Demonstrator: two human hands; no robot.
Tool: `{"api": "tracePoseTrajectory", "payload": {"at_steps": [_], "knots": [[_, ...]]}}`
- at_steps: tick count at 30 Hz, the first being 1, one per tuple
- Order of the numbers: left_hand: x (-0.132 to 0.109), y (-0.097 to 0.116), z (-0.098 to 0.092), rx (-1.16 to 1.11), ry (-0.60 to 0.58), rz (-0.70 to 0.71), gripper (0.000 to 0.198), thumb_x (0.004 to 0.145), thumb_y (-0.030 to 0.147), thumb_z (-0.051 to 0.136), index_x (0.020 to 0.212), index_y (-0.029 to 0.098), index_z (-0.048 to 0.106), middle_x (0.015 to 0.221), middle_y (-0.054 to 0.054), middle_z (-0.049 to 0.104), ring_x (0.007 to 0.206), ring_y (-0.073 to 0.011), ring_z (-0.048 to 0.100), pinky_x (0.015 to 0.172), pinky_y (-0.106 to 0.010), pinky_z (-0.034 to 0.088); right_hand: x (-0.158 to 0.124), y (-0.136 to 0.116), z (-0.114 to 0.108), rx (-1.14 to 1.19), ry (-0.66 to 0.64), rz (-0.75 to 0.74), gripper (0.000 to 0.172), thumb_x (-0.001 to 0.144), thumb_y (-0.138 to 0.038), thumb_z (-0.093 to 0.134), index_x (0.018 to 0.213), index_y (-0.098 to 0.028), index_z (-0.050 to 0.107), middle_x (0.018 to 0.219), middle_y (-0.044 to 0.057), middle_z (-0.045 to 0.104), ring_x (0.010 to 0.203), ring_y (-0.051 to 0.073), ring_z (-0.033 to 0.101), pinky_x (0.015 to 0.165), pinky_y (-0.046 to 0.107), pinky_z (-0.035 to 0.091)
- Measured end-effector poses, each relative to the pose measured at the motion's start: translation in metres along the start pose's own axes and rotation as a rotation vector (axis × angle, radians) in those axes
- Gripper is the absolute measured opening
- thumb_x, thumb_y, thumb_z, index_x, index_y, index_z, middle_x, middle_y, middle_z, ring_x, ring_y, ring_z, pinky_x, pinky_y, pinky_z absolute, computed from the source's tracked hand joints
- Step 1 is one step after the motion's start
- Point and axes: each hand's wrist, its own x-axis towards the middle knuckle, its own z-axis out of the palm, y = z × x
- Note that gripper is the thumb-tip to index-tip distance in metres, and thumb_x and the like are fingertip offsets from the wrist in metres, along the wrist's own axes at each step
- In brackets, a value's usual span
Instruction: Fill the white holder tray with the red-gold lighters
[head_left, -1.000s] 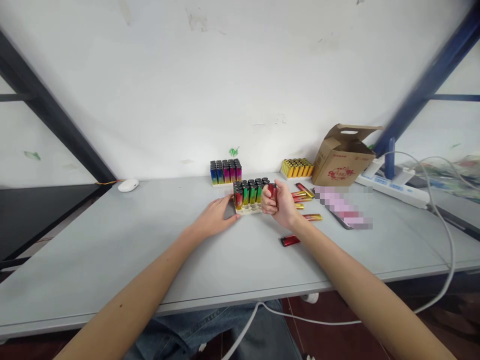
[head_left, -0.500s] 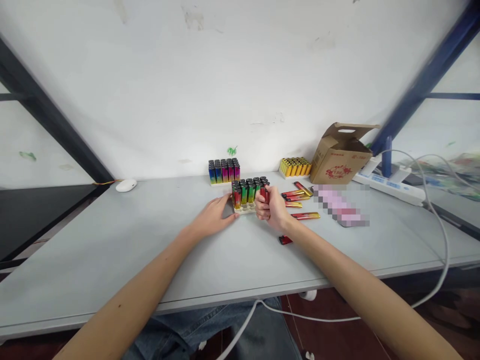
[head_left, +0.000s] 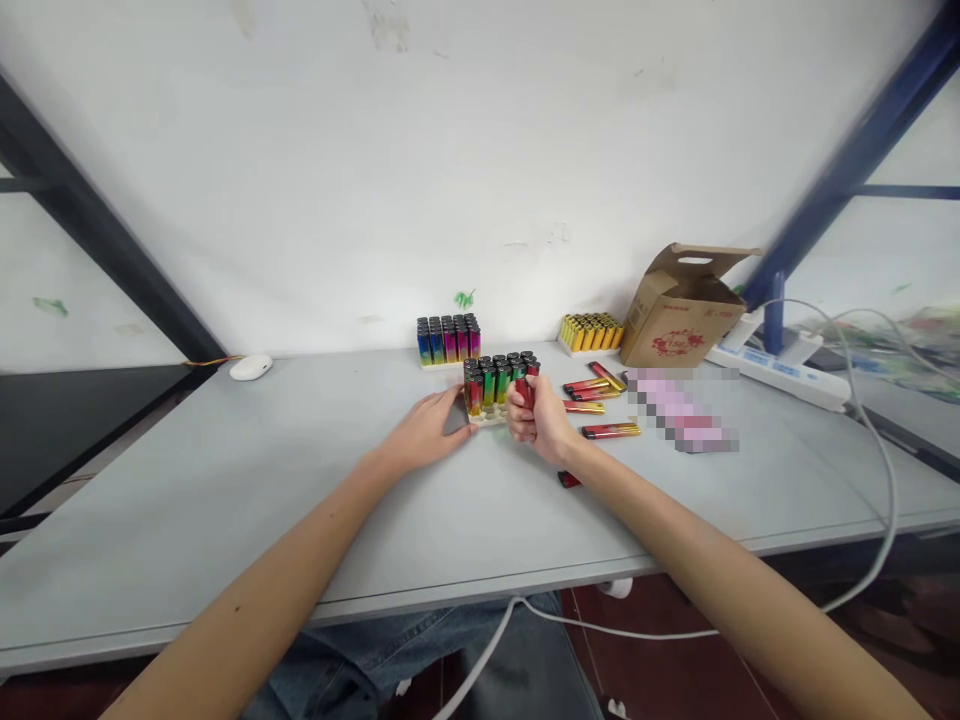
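Observation:
Beside the wall-side racks, a pale tray [head_left: 491, 415] holds several upright lighters with black tops, green [head_left: 489, 386] and red-gold [head_left: 475, 394]; some front holes show bare. My left hand [head_left: 426, 432] grips the tray's left end, thumb along the front corner and fingers along the side. Over the tray's right front, my right hand [head_left: 544, 420] is closed around a red lighter [head_left: 528, 392], held upright with its top showing; its lower end is hidden by my fingers. To the right lie several loose red-gold lighters [head_left: 611, 431] on the grey table [head_left: 360, 560].
Behind stand a rack of blue and pink lighters [head_left: 450, 342] and one of yellow lighters [head_left: 591, 332]. An open cardboard box [head_left: 679, 325], a power strip [head_left: 787, 375] with a white cable [head_left: 892, 480], and a blurred pink item [head_left: 679, 410] are on the right. A white oval case [head_left: 251, 367] lies left.
My right hand has shifted slightly left with the red lighter, closer to the tray's front right. My left hand stays at the tray's left end.

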Motion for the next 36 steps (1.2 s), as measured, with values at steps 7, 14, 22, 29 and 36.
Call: {"api": "tracePoseTrajectory", "payload": {"at_steps": [7, 14, 22, 29, 36], "knots": [[-0.0011, -0.0003, -0.0004, 0.003, 0.003, -0.005, 0.063, 0.09, 0.053, 0.05, 0.143, 0.02, 0.037, 0.134, -0.011, 0.058, 0.121, -0.0321, 0.054, 0.1, -0.046, 0.044, -0.001, -0.0028, 0.0009, -0.022, -0.002, 0.01, 0.03, 0.088, -0.034, 0.024, 0.061, -0.022, 0.03, 0.047, -0.008, 0.019, 0.04, 0.009, 0.011, 0.041, 0.022, 0.017], [-0.0016, -0.0003, -0.0009, -0.001, 0.008, -0.002, 0.064, 0.09, 0.054, 0.049, 0.143, 0.02, 0.038, 0.133, -0.012, 0.059, 0.121, -0.0324, 0.054, 0.1, -0.046, 0.044, -0.0014, -0.0043, 0.0001, -0.018, -0.017, 0.002, 0.03, 0.088, -0.034, 0.024, 0.061, -0.022, 0.03, 0.047, -0.008, 0.019, 0.041, 0.009, 0.009, 0.04, 0.022, 0.015], [-0.0013, 0.0015, -0.0021, 0.004, -0.007, -0.016, 0.063, 0.091, 0.053, 0.049, 0.143, 0.019, 0.037, 0.133, -0.013, 0.058, 0.124, -0.0336, 0.053, 0.102, -0.048, 0.043, -0.0008, -0.0029, 0.0007, -0.019, -0.073, -0.105, 0.037, 0.09, -0.048, 0.028, 0.068, -0.021, 0.041, 0.052, -0.007, 0.027, 0.042, 0.008, 0.02, 0.044, 0.021, 0.023], [-0.0014, 0.005, -0.0047, -0.013, -0.013, 0.008, 0.056, 0.092, 0.052, 0.048, 0.138, 0.022, 0.041, 0.135, -0.01, 0.057, 0.123, -0.0321, 0.054, 0.101, -0.046, 0.044, -0.0022, -0.0045, -0.0037, -0.1, -0.237, -0.167, 0.017, 0.083, -0.033, 0.048, 0.087, -0.018, 0.056, 0.066, -0.005, 0.041, 0.049, 0.008, 0.037, 0.052, 0.024, 0.029], [-0.0018, 0.003, -0.0027, -0.027, 0.003, 0.026, 0.058, 0.092, 0.054, 0.048, 0.139, 0.021, 0.04, 0.134, -0.011, 0.058, 0.123, -0.0314, 0.054, 0.101, -0.046, 0.044, -0.005, -0.0014, -0.0061, -0.602, -0.144, -0.395, 0.036, 0.096, -0.047, 0.041, 0.101, -0.019, 0.062, 0.081, 0.002, 0.056, 0.079, 0.015, 0.055, 0.071, 0.028, 0.042]]}}
